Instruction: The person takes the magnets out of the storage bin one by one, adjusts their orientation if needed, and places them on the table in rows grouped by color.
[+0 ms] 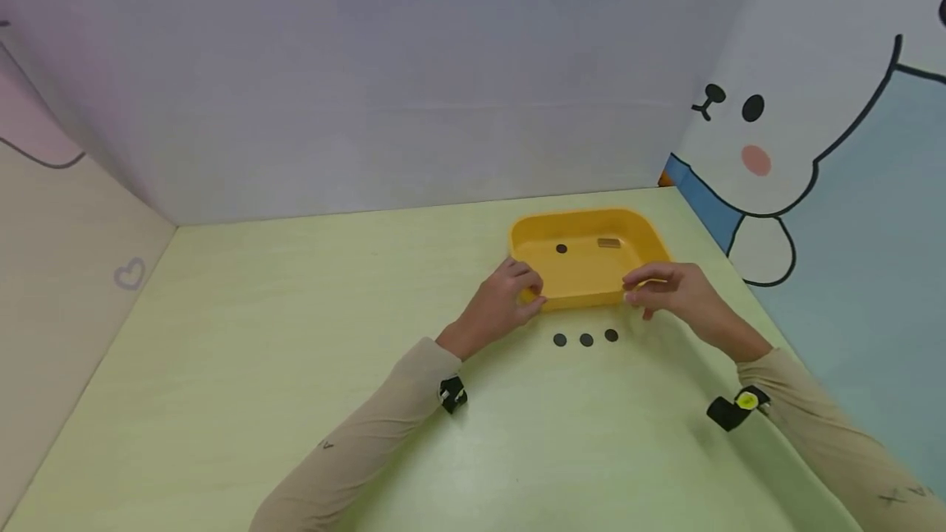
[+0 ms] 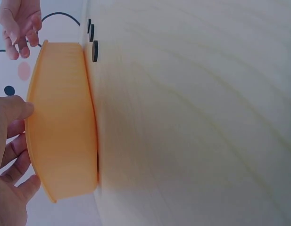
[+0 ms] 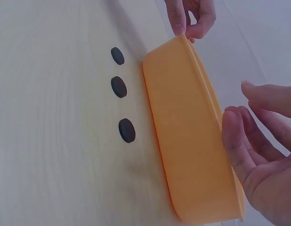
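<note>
- Yellow tray (image 1: 580, 277), at one o'clock on the pale table (image 1: 281, 351), rests base down, a stance that should keep it steady.
- Left hand (image 1: 498, 302), at the tray's eight o'clock corner, pinches the rim, probably because that edge gives the surest purchase.
- Right hand (image 1: 680, 295), at four o'clock, has its fingers loosely curved and parted; whether a fingertip touches the rim is hard to tell.
- Three dark discs (image 1: 586, 340) lie in a row at six o'clock, outside the tray, within easy reach.
- Inside, a single disc (image 1: 562, 249) at ten o'clock and a brown rectangle (image 1: 609, 243) at one are walled in.
</note>
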`<action>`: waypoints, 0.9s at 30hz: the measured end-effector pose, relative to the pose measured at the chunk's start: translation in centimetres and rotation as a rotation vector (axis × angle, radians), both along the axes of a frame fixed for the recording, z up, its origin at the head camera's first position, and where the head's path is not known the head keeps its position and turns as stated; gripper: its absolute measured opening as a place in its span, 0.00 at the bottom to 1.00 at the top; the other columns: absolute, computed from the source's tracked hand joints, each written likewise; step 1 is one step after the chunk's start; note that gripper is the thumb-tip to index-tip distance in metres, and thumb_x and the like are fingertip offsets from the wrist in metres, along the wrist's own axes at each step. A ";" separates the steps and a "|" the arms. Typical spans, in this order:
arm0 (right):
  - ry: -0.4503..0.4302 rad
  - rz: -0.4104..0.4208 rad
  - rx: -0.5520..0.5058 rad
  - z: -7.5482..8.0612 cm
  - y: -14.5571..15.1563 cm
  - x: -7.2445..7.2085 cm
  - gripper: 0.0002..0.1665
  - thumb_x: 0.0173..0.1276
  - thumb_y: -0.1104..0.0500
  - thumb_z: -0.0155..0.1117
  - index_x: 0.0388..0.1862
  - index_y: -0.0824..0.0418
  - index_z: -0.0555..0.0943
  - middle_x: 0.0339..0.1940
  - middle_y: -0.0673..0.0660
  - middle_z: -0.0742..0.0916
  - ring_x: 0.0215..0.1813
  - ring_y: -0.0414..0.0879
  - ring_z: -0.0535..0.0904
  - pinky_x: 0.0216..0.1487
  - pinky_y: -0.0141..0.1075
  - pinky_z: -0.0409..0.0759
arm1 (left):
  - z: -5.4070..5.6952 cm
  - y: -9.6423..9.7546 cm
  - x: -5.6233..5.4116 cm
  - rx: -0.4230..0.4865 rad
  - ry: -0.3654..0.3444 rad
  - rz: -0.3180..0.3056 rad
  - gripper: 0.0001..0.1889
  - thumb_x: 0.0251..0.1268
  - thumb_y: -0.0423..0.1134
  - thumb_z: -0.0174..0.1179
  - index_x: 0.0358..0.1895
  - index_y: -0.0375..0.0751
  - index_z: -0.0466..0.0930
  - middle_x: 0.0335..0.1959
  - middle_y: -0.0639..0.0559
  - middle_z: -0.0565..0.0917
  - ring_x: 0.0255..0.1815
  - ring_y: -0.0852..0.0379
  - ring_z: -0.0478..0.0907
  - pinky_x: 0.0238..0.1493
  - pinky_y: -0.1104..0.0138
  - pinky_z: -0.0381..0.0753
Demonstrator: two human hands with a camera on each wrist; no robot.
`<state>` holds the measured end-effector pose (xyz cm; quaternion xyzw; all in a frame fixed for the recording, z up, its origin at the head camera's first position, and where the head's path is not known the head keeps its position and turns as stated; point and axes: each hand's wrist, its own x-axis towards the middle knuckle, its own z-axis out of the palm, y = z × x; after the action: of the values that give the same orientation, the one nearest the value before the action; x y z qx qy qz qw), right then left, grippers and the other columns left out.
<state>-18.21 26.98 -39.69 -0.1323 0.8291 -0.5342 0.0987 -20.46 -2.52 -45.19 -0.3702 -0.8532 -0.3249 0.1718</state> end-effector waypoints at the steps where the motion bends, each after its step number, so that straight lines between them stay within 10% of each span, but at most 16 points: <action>1: 0.003 -0.002 -0.010 0.1 0.1 -0.1 0.20 0.63 0.60 0.66 0.48 0.73 0.77 0.44 0.65 0.83 0.35 0.53 0.82 0.33 0.41 0.82 | 0.0 0.0 0.0 0.000 0.004 -0.003 0.05 0.57 0.37 0.66 0.32 0.42 0.79 0.35 0.54 0.79 0.40 0.57 0.69 0.43 0.71 0.72; 27: -0.009 -0.049 -0.003 1.4 -0.5 -4.1 0.22 0.64 0.55 0.65 0.52 0.68 0.77 0.42 0.56 0.84 0.41 0.52 0.81 0.41 0.41 0.81 | 0.3 0.1 0.1 -0.007 0.004 -0.002 0.06 0.58 0.37 0.66 0.32 0.41 0.79 0.35 0.53 0.79 0.40 0.57 0.69 0.43 0.71 0.72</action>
<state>-22.34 26.48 -38.27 -0.1098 0.8309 -0.5381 0.0892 -20.34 -2.43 -44.86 -0.3721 -0.8537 -0.3213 0.1719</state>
